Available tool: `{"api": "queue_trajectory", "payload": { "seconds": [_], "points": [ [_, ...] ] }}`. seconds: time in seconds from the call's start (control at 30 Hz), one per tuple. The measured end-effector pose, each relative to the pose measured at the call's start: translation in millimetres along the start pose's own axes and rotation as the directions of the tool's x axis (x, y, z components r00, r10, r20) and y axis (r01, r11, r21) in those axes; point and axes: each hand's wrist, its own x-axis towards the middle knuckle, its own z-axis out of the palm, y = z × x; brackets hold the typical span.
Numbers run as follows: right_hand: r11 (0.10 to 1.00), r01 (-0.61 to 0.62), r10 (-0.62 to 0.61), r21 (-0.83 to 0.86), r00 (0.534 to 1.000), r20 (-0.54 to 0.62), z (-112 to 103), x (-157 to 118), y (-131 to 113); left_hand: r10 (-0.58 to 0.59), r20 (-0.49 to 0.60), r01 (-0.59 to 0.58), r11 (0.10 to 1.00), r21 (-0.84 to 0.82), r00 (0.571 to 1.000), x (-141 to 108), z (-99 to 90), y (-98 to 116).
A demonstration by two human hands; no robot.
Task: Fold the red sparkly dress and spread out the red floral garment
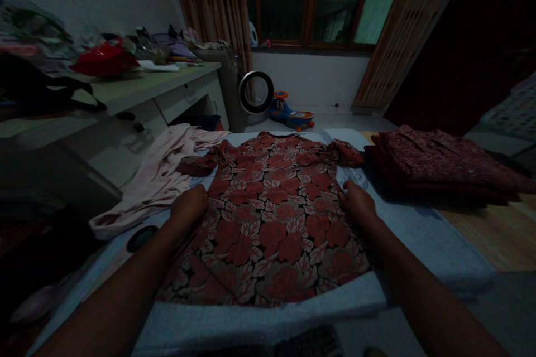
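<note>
A red floral short-sleeved blouse (276, 223) lies spread out on a light blue cloth (422, 245), its neckline at the far side and its hem towards me. My left hand (190, 206) is closed on the blouse's left side edge, below the sleeve. On the opposite edge, my right hand (358, 203) grips the fabric with its fingers curled and the thumb raised. Both sleeves lie out to the sides, a little crumpled. The fingertips of both hands are partly hidden.
Folded dark red clothes (448, 162) are stacked at the right. A pale pink garment (154, 173) lies at the left, beside a cluttered desk (167, 89). Beyond the cloth are an open round appliance door (256, 92) and a blue and orange ride-on toy (291, 114).
</note>
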Motion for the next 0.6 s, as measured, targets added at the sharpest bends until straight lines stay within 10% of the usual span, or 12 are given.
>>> {"api": "queue_trajectory", "payload": {
  "seconds": [0.6],
  "points": [
    [0.986, -0.133, 0.124, 0.101, 0.989, 0.086, -9.7, 111.3, -27.1, 0.002, -0.027, -0.002, 1.000, -0.028, 1.000, 18.8, -5.3, 23.8]
  ]
}}
